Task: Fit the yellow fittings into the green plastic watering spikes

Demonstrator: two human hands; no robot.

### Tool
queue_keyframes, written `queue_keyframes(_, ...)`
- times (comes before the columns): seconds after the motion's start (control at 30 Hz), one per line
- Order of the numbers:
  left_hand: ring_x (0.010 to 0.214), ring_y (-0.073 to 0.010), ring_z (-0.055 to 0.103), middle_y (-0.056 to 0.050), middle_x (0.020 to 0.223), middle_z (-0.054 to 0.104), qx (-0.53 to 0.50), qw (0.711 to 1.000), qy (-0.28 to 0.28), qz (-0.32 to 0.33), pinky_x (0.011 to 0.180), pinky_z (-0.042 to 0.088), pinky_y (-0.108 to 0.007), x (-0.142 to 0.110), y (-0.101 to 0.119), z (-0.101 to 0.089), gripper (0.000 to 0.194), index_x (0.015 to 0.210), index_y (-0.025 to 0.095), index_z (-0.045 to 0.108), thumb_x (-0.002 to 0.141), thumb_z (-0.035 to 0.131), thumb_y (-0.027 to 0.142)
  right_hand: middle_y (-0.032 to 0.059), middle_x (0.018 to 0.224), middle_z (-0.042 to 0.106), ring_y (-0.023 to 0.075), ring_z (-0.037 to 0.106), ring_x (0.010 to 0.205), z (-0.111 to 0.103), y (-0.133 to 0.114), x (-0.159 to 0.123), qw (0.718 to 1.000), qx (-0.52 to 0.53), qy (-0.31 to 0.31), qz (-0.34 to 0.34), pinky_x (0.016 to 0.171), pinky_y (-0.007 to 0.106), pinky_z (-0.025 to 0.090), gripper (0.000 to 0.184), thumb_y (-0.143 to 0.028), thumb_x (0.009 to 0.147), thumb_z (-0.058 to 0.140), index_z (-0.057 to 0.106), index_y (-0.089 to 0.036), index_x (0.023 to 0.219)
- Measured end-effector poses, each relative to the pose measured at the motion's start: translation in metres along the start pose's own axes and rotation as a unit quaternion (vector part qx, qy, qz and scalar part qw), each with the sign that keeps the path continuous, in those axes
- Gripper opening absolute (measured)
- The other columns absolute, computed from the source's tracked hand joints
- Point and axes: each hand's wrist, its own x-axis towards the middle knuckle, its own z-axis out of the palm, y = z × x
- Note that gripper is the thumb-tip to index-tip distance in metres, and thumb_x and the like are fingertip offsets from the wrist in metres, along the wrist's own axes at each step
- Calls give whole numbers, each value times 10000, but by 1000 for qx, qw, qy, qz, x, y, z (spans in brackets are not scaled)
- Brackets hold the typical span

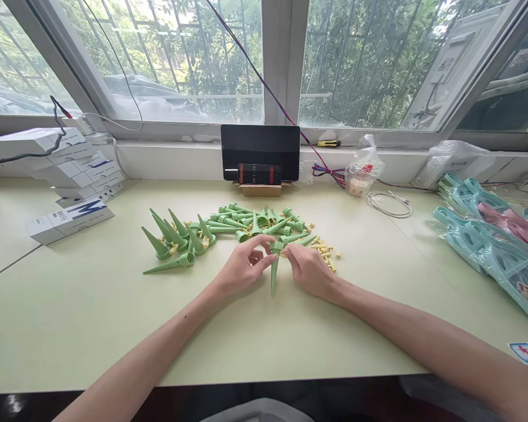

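Observation:
A green plastic watering spike (pixel 274 271) hangs point down between my two hands, its wide collar at the top. My left hand (pixel 247 261) grips the collar from the left between thumb and fingers. On the other side, my right hand (pixel 307 267) is pinched at the collar; a bit of yellow shows at its fingertips, probably one of the small yellow plugs. Loose yellow plugs (pixel 328 256) lie just beyond my right hand. Behind both hands is a heap of green spikes (pixel 233 221). Several more spikes (pixel 171 234) stand or lie at the left, with yellow plugs among them.
White boxes (pixel 83 170) are stacked at the left. A tablet (pixel 260 146) and a phone (pixel 259 174) lean on a cardboard stand at the back. A wrapped cup (pixel 361 173), a coiled white cable (pixel 389 204) and bagged teal plastic items (pixel 488 234) lie to the right.

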Motion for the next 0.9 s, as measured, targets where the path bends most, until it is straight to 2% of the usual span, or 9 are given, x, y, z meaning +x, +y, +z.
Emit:
queue_keyframes(0.37,551,-67,488,-16,922,558,-6,1000,4,1,528,477,-214,0,3,3,351,1167,219,580,894,571,439,-8,655,455,128,381,556,0,-2,-2,998,45,33,32,558,254,318,306,-275,1033,304,370,-216,740)
queue_keyframes(0.7,556,-83,604,-57,1088,649,11,1000,25,14,626,571,-283,0,5,3,386,1207,227,575,894,586,454,-39,578,380,116,328,499,-1,-18,-3,982,118,68,134,503,260,260,352,-330,1031,331,317,-222,696)
queue_keyframes(0.9,598,-95,640,-73,1175,659,21,999,29,21,624,563,-264,0,5,3,361,1192,224,570,893,596,425,-31,561,399,131,360,513,-2,-24,-3,955,190,63,218,496,267,285,390,-408,1017,367,354,-225,672)
